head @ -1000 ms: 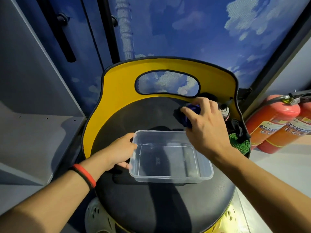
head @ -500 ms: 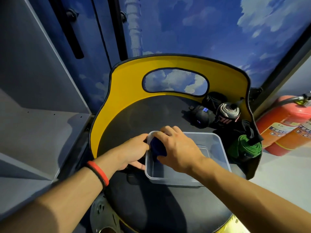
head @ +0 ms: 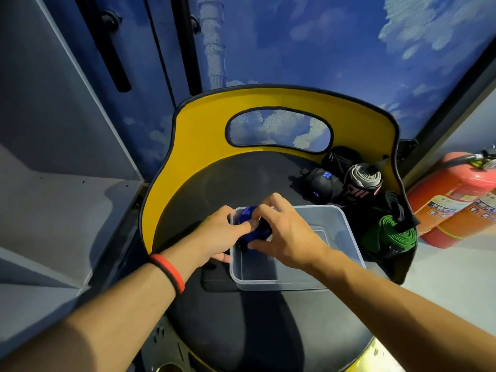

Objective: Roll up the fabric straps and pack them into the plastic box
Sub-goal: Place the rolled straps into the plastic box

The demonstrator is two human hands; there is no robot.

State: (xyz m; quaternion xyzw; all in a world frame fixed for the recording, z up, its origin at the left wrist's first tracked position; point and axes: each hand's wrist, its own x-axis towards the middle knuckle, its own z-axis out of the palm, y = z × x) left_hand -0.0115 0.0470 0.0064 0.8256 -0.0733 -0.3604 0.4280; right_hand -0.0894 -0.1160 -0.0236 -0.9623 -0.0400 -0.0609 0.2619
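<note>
Just left of centre, the right hand curls around a rolled blue strap in the upper-left corner of the box. The left hand grips that corner's wall, thumb against the strap. A black roll, grey roll and green roll lie on the seat, at the box's upper right.

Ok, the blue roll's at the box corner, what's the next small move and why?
Probably lower the blue roll onto the floor of the plastic box in its far left corner and release it: the right hand grips it at rim level, the left hand holds that corner steady.
</note>
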